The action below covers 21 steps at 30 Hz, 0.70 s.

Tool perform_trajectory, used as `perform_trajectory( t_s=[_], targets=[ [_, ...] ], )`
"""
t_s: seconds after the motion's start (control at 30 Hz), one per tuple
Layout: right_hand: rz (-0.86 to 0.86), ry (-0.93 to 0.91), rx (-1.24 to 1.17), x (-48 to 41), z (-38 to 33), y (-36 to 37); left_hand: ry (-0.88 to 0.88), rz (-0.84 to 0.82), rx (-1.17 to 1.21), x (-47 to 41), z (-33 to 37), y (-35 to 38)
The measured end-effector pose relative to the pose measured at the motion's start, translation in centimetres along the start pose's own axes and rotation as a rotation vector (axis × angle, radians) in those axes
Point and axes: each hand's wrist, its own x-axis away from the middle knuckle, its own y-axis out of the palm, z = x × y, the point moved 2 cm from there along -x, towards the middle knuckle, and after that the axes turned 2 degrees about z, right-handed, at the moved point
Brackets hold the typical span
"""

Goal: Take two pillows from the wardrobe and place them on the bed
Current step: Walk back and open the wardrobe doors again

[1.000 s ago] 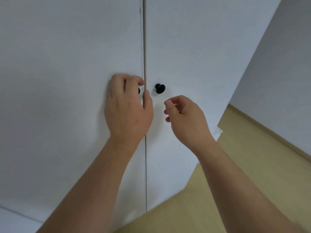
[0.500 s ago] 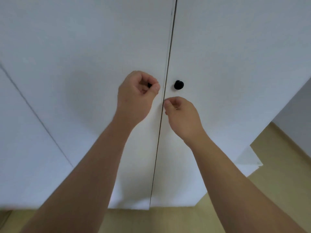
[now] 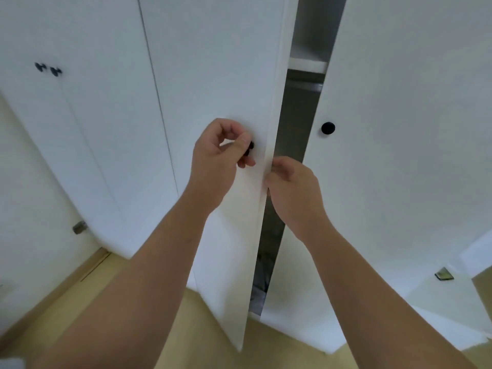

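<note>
A white wardrobe fills the view. Its left door (image 3: 213, 75) stands partly swung out, leaving a dark gap with a shelf (image 3: 306, 63) inside. My left hand (image 3: 218, 161) pinches the black knob (image 3: 250, 148) of that door. My right hand (image 3: 292, 187) curls its fingers around the free edge of the same door, just below the knob. The right door (image 3: 399, 129) stays closed, its black knob (image 3: 327, 128) untouched. Something grey, perhaps fabric (image 3: 259, 288), shows low in the gap. No pillow can be made out.
Another pair of white doors with two black knobs (image 3: 48, 69) stands at the far left. A metal door stop (image 3: 79, 227) sticks out near the left wall. Light wooden floor (image 3: 80, 302) lies below. A small dark object (image 3: 444, 274) lies at the lower right.
The left door has swung outward, opening a gap. My right hand moved from in front of the seam onto the door's edge. My view shifted right and back.
</note>
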Motion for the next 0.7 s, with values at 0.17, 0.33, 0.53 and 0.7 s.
perform_trajectory(
  t_s=[0.17,0.33,0.53,0.7],
  targets=[
    [-0.169,-0.098,-0.057,1.7,-2.2,1.3,-0.122,0.067,0.190,1.7,0.6,-3.7],
    [-0.401,-0.199,-0.051,4.3,-4.2,5.3,-0.129,0.159,0.298,3.5,1.6,-8.9],
    [-0.575,-0.375,-0.066,7.6,-8.4,10.8,-0.177,0.392,0.334,5.9,2.5,-16.6],
    [-0.744,-0.316,-0.198,8.2,-10.7,17.2,-0.235,0.574,0.380,6.4,3.8,-22.2]
  ],
)
